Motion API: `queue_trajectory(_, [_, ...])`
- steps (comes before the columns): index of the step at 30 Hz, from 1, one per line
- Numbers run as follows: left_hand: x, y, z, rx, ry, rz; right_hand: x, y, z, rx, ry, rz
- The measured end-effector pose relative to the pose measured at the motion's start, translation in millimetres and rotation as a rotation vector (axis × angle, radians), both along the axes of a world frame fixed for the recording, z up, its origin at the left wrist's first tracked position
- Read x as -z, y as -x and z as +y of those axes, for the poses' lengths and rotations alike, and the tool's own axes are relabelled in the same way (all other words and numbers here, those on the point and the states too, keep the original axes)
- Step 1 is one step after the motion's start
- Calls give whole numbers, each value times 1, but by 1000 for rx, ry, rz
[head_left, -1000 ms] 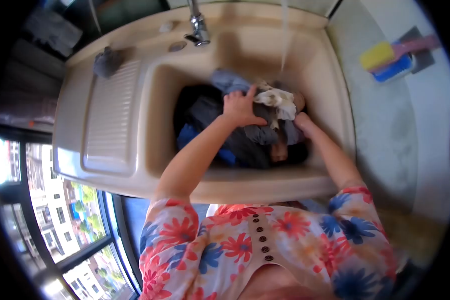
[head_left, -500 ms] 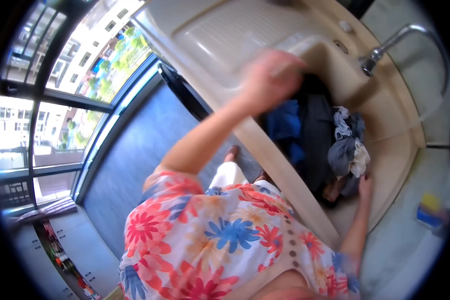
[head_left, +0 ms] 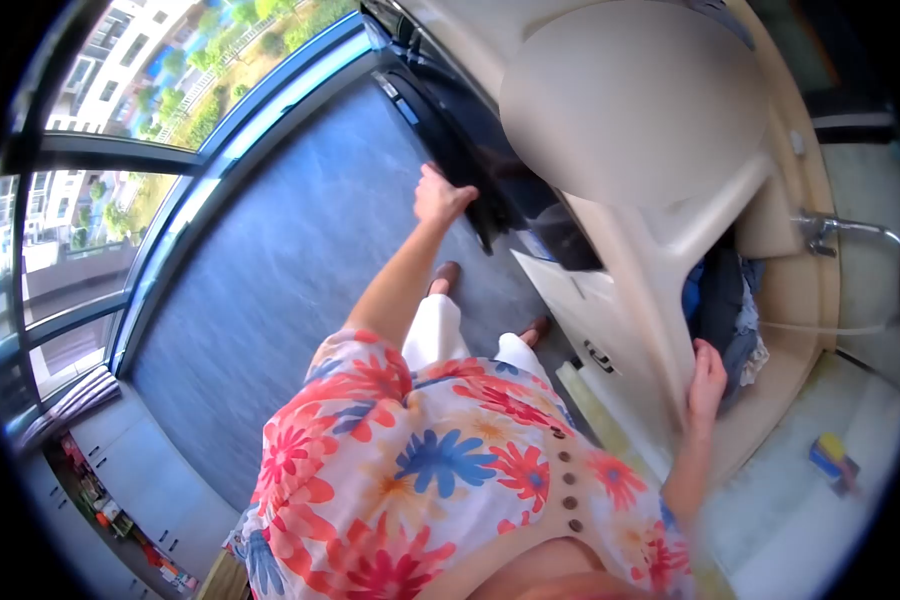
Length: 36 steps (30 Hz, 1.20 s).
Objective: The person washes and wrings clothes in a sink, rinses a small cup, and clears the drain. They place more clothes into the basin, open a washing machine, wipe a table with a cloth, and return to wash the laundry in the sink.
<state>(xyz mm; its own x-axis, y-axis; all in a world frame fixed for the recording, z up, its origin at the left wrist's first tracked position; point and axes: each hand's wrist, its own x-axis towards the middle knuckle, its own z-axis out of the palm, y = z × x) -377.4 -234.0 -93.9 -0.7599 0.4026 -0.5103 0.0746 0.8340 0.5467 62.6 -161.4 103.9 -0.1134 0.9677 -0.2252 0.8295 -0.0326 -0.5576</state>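
My left hand [head_left: 445, 195] reaches down beside the counter, its fingers wrapped round the edge of a black door [head_left: 420, 125]. This door stands open from a dark glossy appliance under the counter, which looks like a washing machine [head_left: 515, 170]. At the front of the beige sink [head_left: 760, 390], my right hand [head_left: 708, 378] has its fingers curled over the rim. Dark and blue clothes [head_left: 715, 300] lie in the basin just beyond it, with a pale crumpled piece [head_left: 747, 350] along their right side. The inside of the appliance is hidden.
A chrome faucet [head_left: 820, 232] stands on the sink's far side. A yellow and blue sponge [head_left: 830, 455] lies on the right-hand ledge. Below the sink is a white cabinet door [head_left: 590, 330]. A blurred grey disc [head_left: 635, 100] hides part of the sink top.
My left hand has moved from above the sink down to the black door. My right hand has left the clothes for the sink's front rim. The view has shifted towards the floor.
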Motion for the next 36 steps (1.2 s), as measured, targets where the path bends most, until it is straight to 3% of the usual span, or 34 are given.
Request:
queue_trajectory(1, [0,-16,19,-9,-14,-23,-4,-3,14,-38,-48,-127])
queue_trajectory(2, [7,-11,-17,-12,-30,-61,11,3,-24,-7,-41,-112])
queue_trajectory(5, [23,-5,-38,5,-157,20,14,-4,-26,79,-33,-107])
queue_trajectory(8, [7,20,-75,104,-247,-125,20,-10,-25,128,-21,-149])
queue_trajectory(11, [39,62,-128,266,-284,-129,9,2,-26,96,-32,-214])
queue_trajectory(13, [99,107,-174,202,-471,-312,13,-4,-25,78,-49,-207])
queue_trajectory(15, [35,137,-194,260,48,-147,21,-9,-20,62,-32,-171])
queue_trajectory(17, [45,172,-230,125,55,-103,18,-10,-18,77,-2,-118])
queue_trajectory(19, [55,200,-255,103,143,165,19,-9,-18,70,-17,-100])
queue_trajectory(22, [16,200,-250,-49,149,388,24,-15,-12,54,-9,-64])
queue_trajectory(25, [22,211,-243,-236,151,553,27,-24,-7,51,29,-14])
queue_trajectory(30, [44,177,-246,-27,64,386,25,-20,-7,101,120,53])
queue_trajectory(36, [80,91,-294,200,322,94,16,-8,-14,80,117,71])
